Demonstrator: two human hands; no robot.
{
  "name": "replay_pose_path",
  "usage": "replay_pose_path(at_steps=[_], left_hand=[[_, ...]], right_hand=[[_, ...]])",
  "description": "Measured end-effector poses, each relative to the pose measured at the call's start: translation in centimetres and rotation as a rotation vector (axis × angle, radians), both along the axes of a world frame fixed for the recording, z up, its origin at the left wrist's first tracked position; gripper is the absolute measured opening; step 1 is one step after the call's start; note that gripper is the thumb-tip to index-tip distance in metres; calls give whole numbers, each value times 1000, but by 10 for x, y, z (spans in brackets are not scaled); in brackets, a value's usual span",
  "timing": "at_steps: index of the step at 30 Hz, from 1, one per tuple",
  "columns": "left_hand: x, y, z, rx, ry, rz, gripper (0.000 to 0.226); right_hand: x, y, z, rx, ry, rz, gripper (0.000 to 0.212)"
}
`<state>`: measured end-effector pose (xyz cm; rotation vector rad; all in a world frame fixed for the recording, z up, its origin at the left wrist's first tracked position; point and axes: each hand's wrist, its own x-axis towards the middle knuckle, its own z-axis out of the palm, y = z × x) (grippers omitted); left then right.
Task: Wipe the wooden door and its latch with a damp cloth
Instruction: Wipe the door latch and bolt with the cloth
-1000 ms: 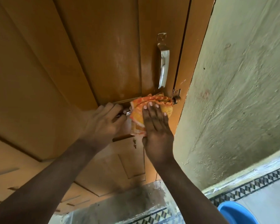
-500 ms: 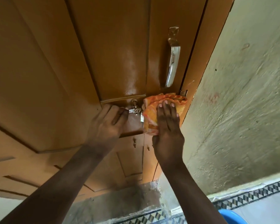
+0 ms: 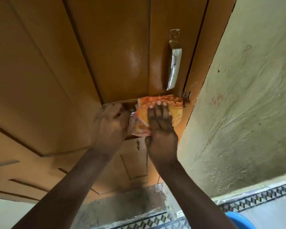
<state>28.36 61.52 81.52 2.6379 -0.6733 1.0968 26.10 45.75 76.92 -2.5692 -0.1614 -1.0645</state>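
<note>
Pressing flat, the right hand (image 3: 161, 129) lies with straight fingers spread over the bunched orange-and-yellow patterned cloth (image 3: 157, 113), holding it against the glossy brown wooden door (image 3: 116, 52) right at the lock rail, just left of the door edge. The left hand (image 3: 109, 124) curls its fingers round the near end of the silver metal sliding latch bolt (image 3: 132, 113), which shows only as a short bright stub between hand and cloth; the rest of the bolt is hidden under the fabric.

Judging by its folds, the cloth is soft, light and limp, so it will mould over the bolt and into the groove of the panel, but it needs palm pressure to stay put on the slick lacquer. The bolt is stiff and probably slides in its guides, so steadying it by its free end makes sense. The small metal keeper (image 3: 186, 96) at the frame and the curved chrome pull handle (image 3: 174, 63) above are rigid and narrow; wrapping cloth round them would suit better than flat wiping.
</note>
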Motion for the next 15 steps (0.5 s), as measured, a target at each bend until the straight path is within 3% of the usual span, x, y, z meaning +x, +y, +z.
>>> replay_pose_path(at_steps=[2,5,8,10,11,13,15], left_hand=[[0,0,0,-17,69,-7,28],[1,0,-1,1,88,8,7],[3,0,3,6,126,22,21],[1,-1,4,25,80,-4,10],[0,-2,4,33,50,-12,8],[-2,-1,4,45,36,-36,27],[0,0,3,66,31,-6,25]], right_hand=[[-4,3,-2,-48,-1,59,57],[-12,-25,-5,-154,29,72,60],[-4,-31,-3,-29,46,-14,63],[2,-10,-2,52,42,-51,56],[2,1,-3,56,29,-40,54],[-4,7,-10,46,28,34,56],[-11,-9,-14,46,30,63,57]])
